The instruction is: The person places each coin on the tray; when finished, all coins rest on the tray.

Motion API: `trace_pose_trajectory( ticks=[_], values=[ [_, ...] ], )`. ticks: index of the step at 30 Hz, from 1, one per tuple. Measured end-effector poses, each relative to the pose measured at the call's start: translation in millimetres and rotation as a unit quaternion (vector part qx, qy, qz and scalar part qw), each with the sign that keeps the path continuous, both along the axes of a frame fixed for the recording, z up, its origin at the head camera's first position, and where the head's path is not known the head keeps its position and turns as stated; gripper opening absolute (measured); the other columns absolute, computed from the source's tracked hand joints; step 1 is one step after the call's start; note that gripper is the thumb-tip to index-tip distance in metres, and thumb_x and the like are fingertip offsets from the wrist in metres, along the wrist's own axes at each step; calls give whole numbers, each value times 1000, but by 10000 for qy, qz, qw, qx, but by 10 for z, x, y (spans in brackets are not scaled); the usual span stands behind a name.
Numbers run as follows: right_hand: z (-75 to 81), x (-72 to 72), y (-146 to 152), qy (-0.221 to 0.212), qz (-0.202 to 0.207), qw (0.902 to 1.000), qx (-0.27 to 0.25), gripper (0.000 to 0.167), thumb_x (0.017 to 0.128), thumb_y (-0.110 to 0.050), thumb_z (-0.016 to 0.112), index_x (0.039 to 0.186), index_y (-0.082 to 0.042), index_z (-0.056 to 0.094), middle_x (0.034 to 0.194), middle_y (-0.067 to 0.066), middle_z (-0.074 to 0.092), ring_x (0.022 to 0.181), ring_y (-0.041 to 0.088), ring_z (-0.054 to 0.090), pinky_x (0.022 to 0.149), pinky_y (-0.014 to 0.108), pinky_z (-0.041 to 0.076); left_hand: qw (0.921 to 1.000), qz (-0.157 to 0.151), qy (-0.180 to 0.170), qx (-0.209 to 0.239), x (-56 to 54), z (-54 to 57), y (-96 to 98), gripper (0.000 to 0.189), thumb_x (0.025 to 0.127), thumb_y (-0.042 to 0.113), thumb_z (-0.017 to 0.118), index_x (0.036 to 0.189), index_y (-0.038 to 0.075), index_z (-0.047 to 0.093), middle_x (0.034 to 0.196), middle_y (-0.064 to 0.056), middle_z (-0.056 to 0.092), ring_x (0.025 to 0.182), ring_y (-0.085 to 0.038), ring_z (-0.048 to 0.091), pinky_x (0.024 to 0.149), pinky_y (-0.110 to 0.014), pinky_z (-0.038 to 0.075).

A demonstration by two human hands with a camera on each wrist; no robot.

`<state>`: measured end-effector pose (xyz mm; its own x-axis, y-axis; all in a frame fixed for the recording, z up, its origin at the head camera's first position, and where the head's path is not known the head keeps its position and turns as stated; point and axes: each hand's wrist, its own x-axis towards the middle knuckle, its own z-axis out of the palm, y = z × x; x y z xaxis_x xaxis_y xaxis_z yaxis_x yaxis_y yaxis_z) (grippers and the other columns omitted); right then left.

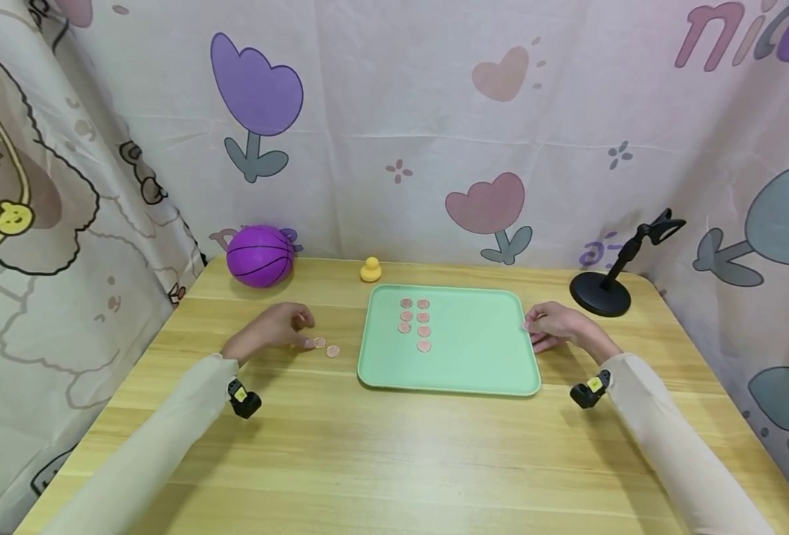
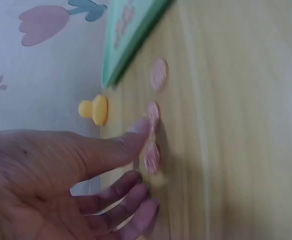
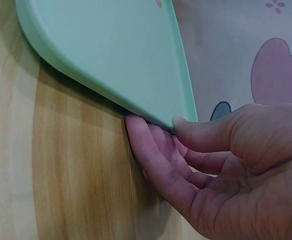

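Observation:
My left hand (image 1: pixel 277 325) is low over the table, left of the tray, its fingers loosely bent. In the left wrist view the thumb tip touches or covers part of one small pink coin-like disc (image 2: pixel 153 112). Another pink disc (image 2: pixel 152 158) lies just beyond the thumb, by the fingertips, and a third disc (image 2: pixel 159 74) lies nearer the tray. My right hand (image 1: pixel 555 325) pinches the right edge of the light green tray (image 1: pixel 481 342), thumb on the rim and fingers below it. Several pink discs (image 1: pixel 423 331) lie in two columns on the tray's left half.
Behind the tray sits a yellow toy duck (image 1: pixel 371 270). A purple ball (image 1: pixel 261 256) stands at the table's back left corner. At the back right is a black clip stand (image 1: pixel 602 292). A printed curtain (image 1: pixel 368 89) hangs behind the wooden table (image 1: pixel 394 461).

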<state>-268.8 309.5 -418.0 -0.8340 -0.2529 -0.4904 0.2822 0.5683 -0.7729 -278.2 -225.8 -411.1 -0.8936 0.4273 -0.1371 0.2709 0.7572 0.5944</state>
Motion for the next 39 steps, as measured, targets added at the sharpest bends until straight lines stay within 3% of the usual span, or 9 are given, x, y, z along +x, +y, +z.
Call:
trace_pose_trajectory(
  ticks=[5, 8, 13, 18, 23, 30, 34, 39],
  values=[
    [11, 13, -20, -13, -37, 10000, 57, 16, 109, -3, 50, 116, 11, 49, 96, 11, 62, 83, 16, 64, 79, 33, 64, 9997, -82, 202, 128, 51, -80, -85, 20, 88, 8, 84, 95, -1, 68, 84, -10, 65, 78, -19, 57, 72, -33, 48],
    [17, 14, -27, 20, -22, 10000, 82, 18, 109, -4, 50, 118, 12, 48, 97, 11, 61, 84, 17, 64, 79, 34, 65, 9992, 243, 251, 195, 72, -131, -93, 19, 89, 10, 84, 92, 1, 68, 79, -6, 64, 71, -14, 55, 65, -27, 46],
    [23, 6, -30, 52, -41, 10000, 61, 20, 109, -4, 50, 120, 12, 48, 97, 11, 60, 85, 17, 62, 78, 33, 64, 9964, 788, 110, 299, 103, -156, -84, 21, 90, 12, 84, 93, -1, 67, 80, -9, 68, 65, -15, 63, 59, -28, 55],
    [3, 2, -19, 8, -49, 9999, -140, 14, 108, -3, 50, 114, 10, 49, 92, 9, 60, 81, 15, 64, 76, 31, 64, 9942, 977, 28, 441, 121, -159, -73, 20, 90, 8, 83, 92, -3, 66, 80, -11, 68, 63, -16, 66, 58, -29, 59],
    [-4, 10, -23, -8, -62, 9998, -204, 11, 108, -2, 50, 110, 9, 49, 90, 8, 62, 78, 13, 66, 74, 30, 64, 9901, 1029, -17, 957, 104, -151, -27, 6, 95, -3, 71, 97, -8, 67, 84, -17, 71, 65, -17, 70, 63, -31, 63],
    [-5, 1, -33, 13, -49, 10000, -26, 14, 108, -2, 51, 113, 10, 48, 92, 9, 63, 80, 14, 66, 76, 32, 65, 9893, 879, 134, 1158, 49, -65, 155, 14, 98, 6, 72, 106, -5, 72, 96, -17, 74, 80, -17, 70, 73, -25, 57],
    [1, 5, -41, 9, -65, 10000, -45, 13, 107, -2, 51, 113, 9, 49, 92, 9, 64, 80, 13, 67, 76, 32, 65, 9869, 707, -317, 1416, 66, -7, 337, 20, 99, 10, 72, 113, -5, 72, 103, -18, 76, 90, -21, 71, 79, -30, 57],
    [-9, 0, -24, 14, -78, 10000, -56, 13, 107, -2, 52, 112, 9, 49, 92, 8, 63, 79, 13, 67, 76, 32, 65, 9815, 714, -765, 1604, 52, -26, 606, 21, 100, 12, 72, 116, -2, 73, 106, -14, 76, 91, -19, 70, 86, -35, 58]
  ],
)
